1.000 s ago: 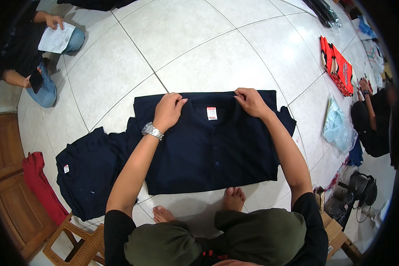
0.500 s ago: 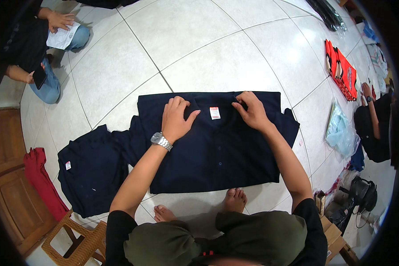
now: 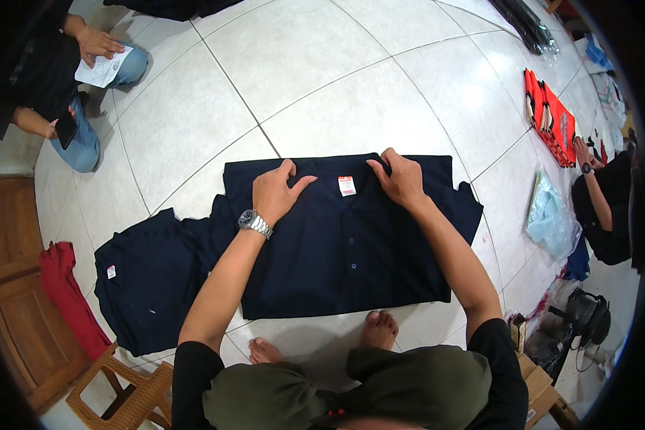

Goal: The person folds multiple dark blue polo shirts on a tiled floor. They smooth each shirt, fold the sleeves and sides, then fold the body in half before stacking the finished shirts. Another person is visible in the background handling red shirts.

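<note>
A navy button-front shirt (image 3: 322, 265) lies spread on the floor in front of my feet, its neckline with a white and red label at the far edge. My left hand (image 3: 278, 192) is at the left side of the neckline, fingers curled into the cloth and thumb lying over it. On the other side of the label, my right hand (image 3: 400, 179) grips the shoulder by the collar, its thumb reaching toward the neck opening. Some fingertips are hidden by the cloth. To the left, touching the shirt, lies a pile of navy garments (image 3: 150, 276) with a small label.
A person with a phone (image 3: 65, 129) and paper (image 3: 106, 68) sits far left. At right, another person's hand (image 3: 584, 154) is beside folded orange garments (image 3: 552, 118); a plastic-wrapped light-blue bundle (image 3: 550, 218) lies nearer. A wicker stool (image 3: 122, 390) and red cloth (image 3: 70, 297) are near left.
My left hand has shifted slightly left and nearer me, its fingers more curled. My right hand has moved slightly left along the collar. The right-hand person's hand has reached closer to the orange garments.
</note>
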`<state>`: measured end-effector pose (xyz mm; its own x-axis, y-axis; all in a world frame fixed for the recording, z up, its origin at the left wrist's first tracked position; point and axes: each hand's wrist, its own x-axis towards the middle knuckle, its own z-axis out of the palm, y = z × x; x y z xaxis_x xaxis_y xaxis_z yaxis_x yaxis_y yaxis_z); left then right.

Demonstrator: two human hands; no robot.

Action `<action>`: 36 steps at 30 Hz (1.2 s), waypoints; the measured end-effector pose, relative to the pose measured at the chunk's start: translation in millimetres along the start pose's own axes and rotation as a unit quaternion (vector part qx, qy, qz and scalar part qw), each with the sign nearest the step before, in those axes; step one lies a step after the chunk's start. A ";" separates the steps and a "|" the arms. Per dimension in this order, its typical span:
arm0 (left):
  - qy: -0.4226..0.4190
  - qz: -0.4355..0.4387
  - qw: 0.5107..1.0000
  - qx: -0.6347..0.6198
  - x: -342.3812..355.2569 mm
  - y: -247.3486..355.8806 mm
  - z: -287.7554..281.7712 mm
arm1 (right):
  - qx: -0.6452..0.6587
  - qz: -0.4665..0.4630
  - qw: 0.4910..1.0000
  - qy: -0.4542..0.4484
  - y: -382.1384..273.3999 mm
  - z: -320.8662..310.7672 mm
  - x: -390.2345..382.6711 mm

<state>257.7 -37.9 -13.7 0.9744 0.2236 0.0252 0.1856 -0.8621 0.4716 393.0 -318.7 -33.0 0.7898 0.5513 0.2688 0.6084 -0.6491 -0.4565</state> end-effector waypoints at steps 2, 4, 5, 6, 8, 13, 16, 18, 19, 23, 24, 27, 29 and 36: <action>-0.020 0.025 0.999 0.013 1.1 -6.6 -3.0 | -0.009 0.009 1.000 -0.009 -1.8 -2.3 0.0; 0.005 0.055 0.998 0.008 -1.9 -14.1 -4.1 | 0.001 0.002 1.000 -0.010 -5.2 -7.8 -3.1; 0.014 0.055 0.998 0.011 -4.6 -18.5 -4.7 | -0.017 0.001 1.000 0.015 -7.3 -10.3 -4.6; 0.037 0.068 0.997 0.006 -9.5 -24.1 -6.7 | -0.022 -0.020 0.999 0.043 -8.5 -16.5 -11.4; 0.070 0.092 0.993 -0.002 -16.6 -37.9 -13.7 | -0.025 -0.051 0.995 0.085 -11.6 -23.5 -24.3; -0.026 0.003 0.999 -0.026 -23.6 -74.4 -46.4 | -0.043 -0.033 0.998 -0.017 -18.3 -26.0 -41.1; -0.072 -0.046 0.996 0.008 -31.5 -86.7 -70.2 | -0.064 -0.029 0.997 0.020 -44.8 -22.9 -35.1; -0.103 -0.045 0.993 0.024 -40.1 -95.4 -88.7 | 0.010 -0.112 0.994 -0.006 -79.8 -17.1 -30.9; -0.120 -0.030 0.991 0.047 -45.9 -100.8 -98.5 | 0.069 -0.161 0.984 -0.036 -101.6 -10.9 -30.6; -0.203 -0.052 0.972 0.108 -73.6 -123.6 -126.9 | 0.109 -0.274 0.932 -0.210 -179.5 33.5 -30.6; -0.215 -0.064 0.968 0.112 -80.4 -130.5 -133.4 | 0.085 -0.263 0.938 -0.209 -185.8 43.6 -25.3; -0.230 -0.094 0.963 0.105 -105.0 -148.7 -150.8 | 0.015 -0.251 0.945 -0.209 -194.4 65.9 -23.3; -0.225 -0.116 0.963 0.091 -118.6 -156.8 -161.0 | -0.059 -0.205 0.942 -0.259 -196.7 73.1 -27.8; -0.081 -0.061 0.994 -0.045 -146.2 -153.0 -175.8 | -0.002 -0.212 0.955 -0.206 -229.6 93.1 -37.8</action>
<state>64.5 141.3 65.4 0.9544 0.2417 -0.1754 0.2985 -0.7876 0.5390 216.3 -141.7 -17.3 0.3754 0.9241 0.0720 0.8682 -0.3234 -0.3764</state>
